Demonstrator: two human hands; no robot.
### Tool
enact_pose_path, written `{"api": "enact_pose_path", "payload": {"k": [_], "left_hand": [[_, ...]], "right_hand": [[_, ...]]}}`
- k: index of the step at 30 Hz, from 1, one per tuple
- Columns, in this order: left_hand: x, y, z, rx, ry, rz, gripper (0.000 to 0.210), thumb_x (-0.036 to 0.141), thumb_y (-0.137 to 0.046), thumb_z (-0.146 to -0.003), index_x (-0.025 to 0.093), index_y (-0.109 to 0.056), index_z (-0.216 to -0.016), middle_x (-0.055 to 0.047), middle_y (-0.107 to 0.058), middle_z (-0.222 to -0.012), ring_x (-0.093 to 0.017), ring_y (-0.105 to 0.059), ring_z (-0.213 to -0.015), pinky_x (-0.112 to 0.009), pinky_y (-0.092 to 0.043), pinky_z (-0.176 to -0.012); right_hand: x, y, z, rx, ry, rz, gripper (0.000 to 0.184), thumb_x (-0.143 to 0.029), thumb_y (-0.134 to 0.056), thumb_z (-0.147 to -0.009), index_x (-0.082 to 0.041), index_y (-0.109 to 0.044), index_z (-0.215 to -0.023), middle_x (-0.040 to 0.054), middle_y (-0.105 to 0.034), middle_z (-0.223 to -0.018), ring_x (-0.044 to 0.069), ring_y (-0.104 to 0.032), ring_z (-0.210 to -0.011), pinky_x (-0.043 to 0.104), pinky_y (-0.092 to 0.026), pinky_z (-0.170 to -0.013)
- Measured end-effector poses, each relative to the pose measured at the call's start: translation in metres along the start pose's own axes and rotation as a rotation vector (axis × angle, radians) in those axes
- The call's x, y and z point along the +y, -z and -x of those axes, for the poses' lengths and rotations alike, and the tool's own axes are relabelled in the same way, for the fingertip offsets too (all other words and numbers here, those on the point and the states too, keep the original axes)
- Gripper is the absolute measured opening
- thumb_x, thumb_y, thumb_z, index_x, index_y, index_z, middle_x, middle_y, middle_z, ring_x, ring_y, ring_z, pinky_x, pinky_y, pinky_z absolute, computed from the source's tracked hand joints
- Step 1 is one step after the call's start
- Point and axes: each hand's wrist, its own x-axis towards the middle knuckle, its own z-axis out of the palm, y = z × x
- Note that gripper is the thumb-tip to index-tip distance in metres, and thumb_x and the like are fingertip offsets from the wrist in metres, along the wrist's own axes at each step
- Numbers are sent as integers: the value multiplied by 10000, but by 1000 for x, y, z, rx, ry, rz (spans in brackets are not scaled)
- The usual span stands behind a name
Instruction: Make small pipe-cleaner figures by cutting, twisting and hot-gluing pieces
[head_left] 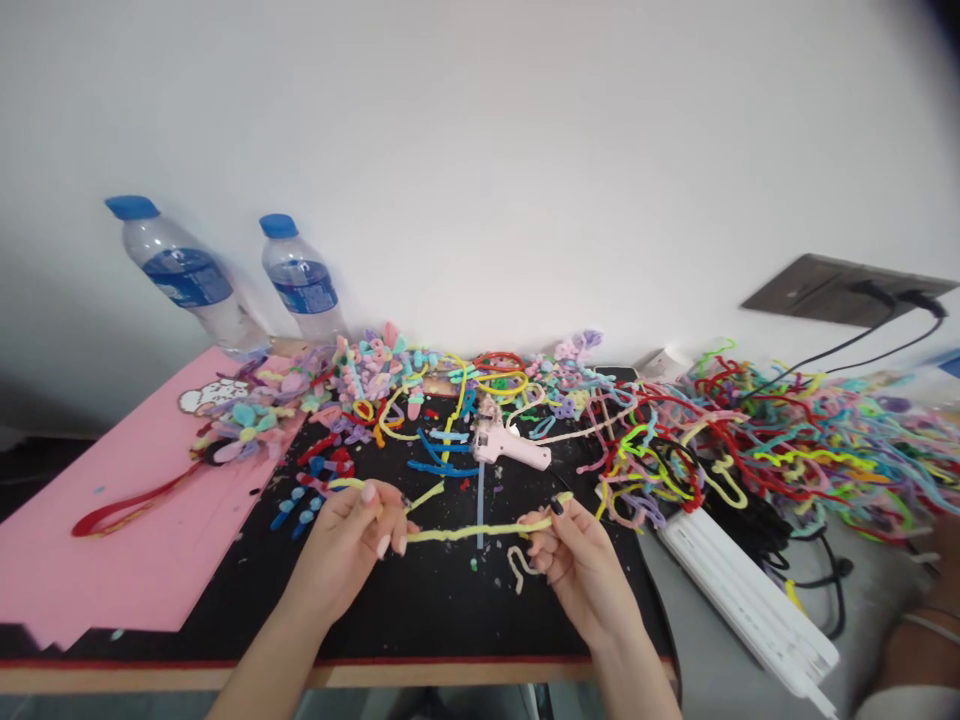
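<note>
Over black matting, left fingers and right fingers pinch a yellow pipe cleaner stretched between them.

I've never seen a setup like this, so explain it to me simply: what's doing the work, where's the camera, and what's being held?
There is no machine here, just a person's bare left hand and right hand. The single picture comes from a camera worn on their head, looking forward and down.

Both hands pinch a pale yellow pipe cleaner stretched between them. More yellow pokes out at the left hand; I can't tell whether it is the same piece.

Beneath is a black mat. On it, beyond the hands, lies a pale pink glue gun. Pink paper lies to the left, with two bottles behind, near the wall. To the right are a tangled pile of colorful pipe cleaners and a white power strip.
</note>
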Motion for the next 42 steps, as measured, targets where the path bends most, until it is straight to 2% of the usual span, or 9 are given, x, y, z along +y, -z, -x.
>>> {"api": "enact_pose_path", "payload": {"k": [8, 12, 16, 22, 24, 27, 31, 36, 42], "left_hand": [[-8, -6, 13, -69, 194, -172, 380, 453, -561, -816, 136, -573, -605, 110, -242, -355, -20, -182, -320, -189, -272, -435], [-18, -15, 12, -9, 175, -130, 377, 463, -529, -836, 140, -560, -645, 104, -252, -401, -28, -197, -365, -183, -299, -464], [-22, -21, 10, 45, 124, -116, 358, 446, -544, -834, 135, -551, -658, 81, -303, -462, -34, -246, -422, -150, -267, -456], [-18, -23, 7, 190, 10, -58, 338, 451, -552, -826, 145, -555, -683, 74, -283, -513, -46, -265, -462, -139, -300, -471], [-18, -25, 7, 201, -19, -74, 338, 460, -536, -832, 150, -566, -700, 68, -280, -540, -55, -280, -482, -142, -332, -482], [-20, -30, 10, 136, 3, -140, 326, 470, -504, -843, 165, -618, -839, 53, -320, -600, -73, -333, -531, -173, -413, -532], [-22, -34, 17, 8, 108, -171, 362, 402, -520, -853, 206, -577, -1152, 30, -406, -696, -91, -444, -655, -250, -491, -702], [-16, -28, 19, -107, 175, -344, 361, 400, -499, -861, 164, -620, -1106, -38, -570, -825, -158, -560, -831, -311, -500, -778], [-7, -11, 15, -131, 97, -686, 363, 413, -477, -862, 135, -688, -957, -69, -675, -815, -101, -512, -556, -220, -468, -526]], "right_hand": [[3, -9, 3, -8, 95, 77, 208, -287, -676, -776, -167, -526, -697, -5, -634, -580, 60, -488, -406, 141, -408, -401], [6, -13, 2, -78, 26, 12, 181, -286, -697, -755, -172, -606, -862, 50, -686, -799, 97, -585, -597, 177, -474, -538], [12, -12, 7, -210, -85, 36, 413, -357, -746, -690, -174, -621, -1038, 125, -649, -1073, 144, -612, -799, 206, -486, -626], [22, -10, 17, -329, -256, 37, 636, -675, -400, -798, -132, -629, -1036, 130, -656, -900, 172, -618, -708, 272, -503, -577], [25, -12, 19, -323, -241, 40, 573, -633, -492, -779, -147, -625, -1052, 93, -650, -844, 147, -599, -653, 253, -494, -557], [27, -15, 20, -247, -149, 132, 324, -391, -714, -704, -179, -656, -942, 22, -638, -748, 101, -557, -588, 198, -470, -529], [25, -15, 16, -180, -117, 165, 159, -271, -735, -692, -167, -655, -783, 9, -644, -723, 83, -560, -565, 186, -479, -552], [21, -2, 10, -247, -150, 130, 350, -457, -523, -838, -141, -645, -746, 73, -655, -753, 130, -591, -602, 220, -486, -516], [8, 17, 9, -421, -286, 183, 494, -549, -381, -871, -129, -641, -864, 61, -624, -544, 100, -491, -360, 162, -327, -302]]}}
